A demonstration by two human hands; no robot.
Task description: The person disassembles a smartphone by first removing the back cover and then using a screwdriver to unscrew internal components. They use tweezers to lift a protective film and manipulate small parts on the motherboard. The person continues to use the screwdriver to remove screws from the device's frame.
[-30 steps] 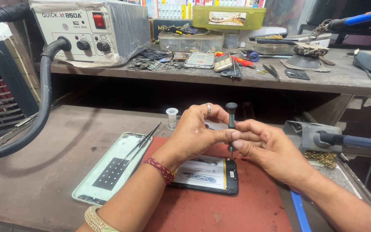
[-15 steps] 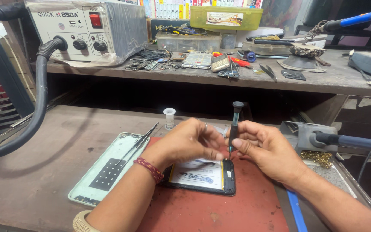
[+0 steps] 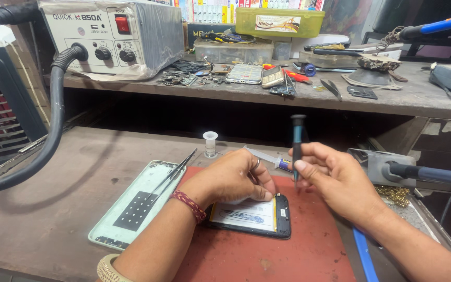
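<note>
Nearest: red work mat (image 3: 267, 261) on the brown tabletop (image 3: 43, 209), w/ an opened phone (image 3: 254, 218) lying flat on it, inner side up, dark frame round a pale panel. Left hand (image 3: 233, 177) rests on the phone's upper edge, fingers curled down and pressing on it; red thread band at the wrist. Right hand (image 3: 335, 180) hovers just right of the phone, fingers pinched tight round a small screwdriver (image 3: 298, 143), held upright, tip pointing down near the phone's top right corner; can't tell if tip touches.

Left of the mat: pale green back cover (image 3: 131, 206) lying flat, tweezers (image 3: 176, 172) resting across it. Just behind the hands: small white-capped vial (image 3: 210, 143) and a syringe (image 3: 267, 156). Right: grey tool holder (image 3: 382, 167) w/ a dark handle.

Further back: shelf (image 3: 418, 99) w/ scattered parts, and hot-air station (image 3: 116, 36) at left, its black hose (image 3: 53, 130) curving down.
</note>
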